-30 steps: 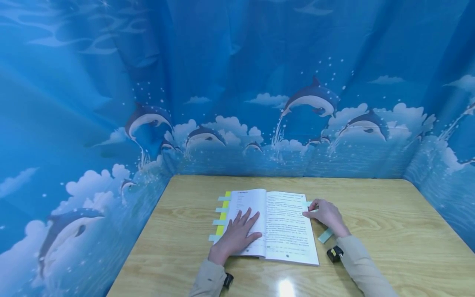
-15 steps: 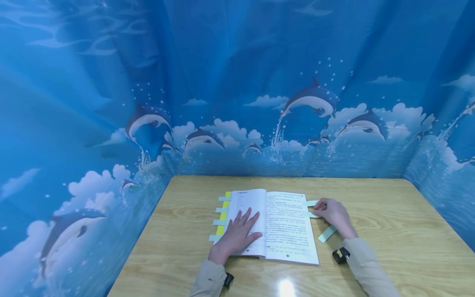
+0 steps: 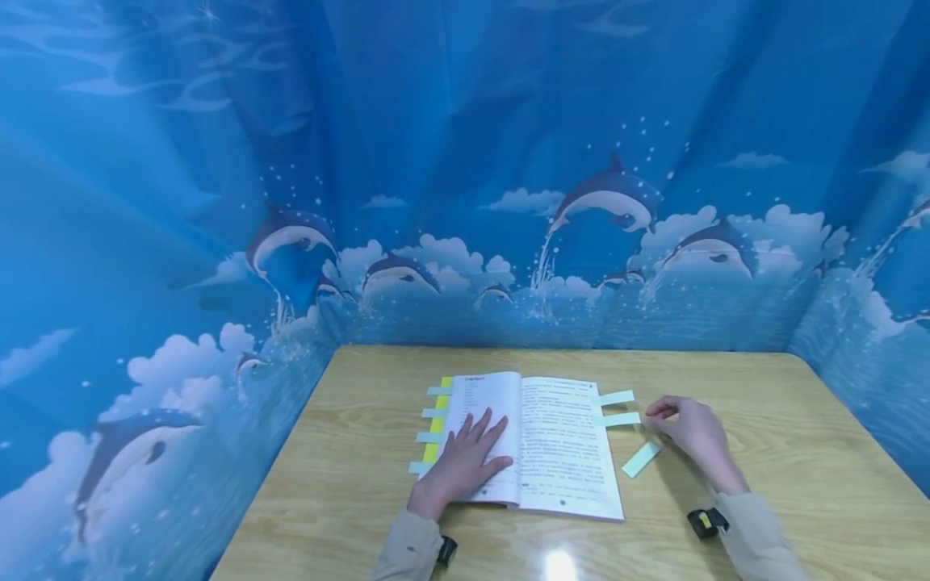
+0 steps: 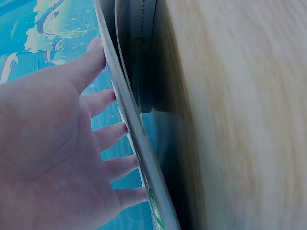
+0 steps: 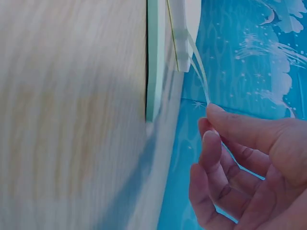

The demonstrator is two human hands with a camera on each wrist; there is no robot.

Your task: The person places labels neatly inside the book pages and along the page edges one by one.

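An open book [image 3: 570, 460] lies on the wooden table. My left hand [image 3: 465, 460] rests on its left page with fingers spread; the left wrist view shows those fingertips along the book edge [image 4: 139, 148]. Two pale green paper strips stick out past the right page, an upper strip [image 3: 616, 398] and a lower strip [image 3: 621, 420]. My right hand [image 3: 693, 432] is just beyond the lower strip's outer end, thumb and index finger close together, the other fingers loosely curled. In the right wrist view the strip ends appear beside my thumb tip. A loose pale green strip [image 3: 641, 459] lies nearby.
Several pale green tabs [image 3: 426, 437] stick out along the book's left side, over a yellow band [image 3: 437, 424]. The wooden table [image 3: 785, 428] extends right of the book. A blue curtain [image 3: 465, 177] printed with dolphins stands behind it.
My right hand has moved right, away from the page edge and along the strips, baring both strips' outer ends. The left hand stays on the page.
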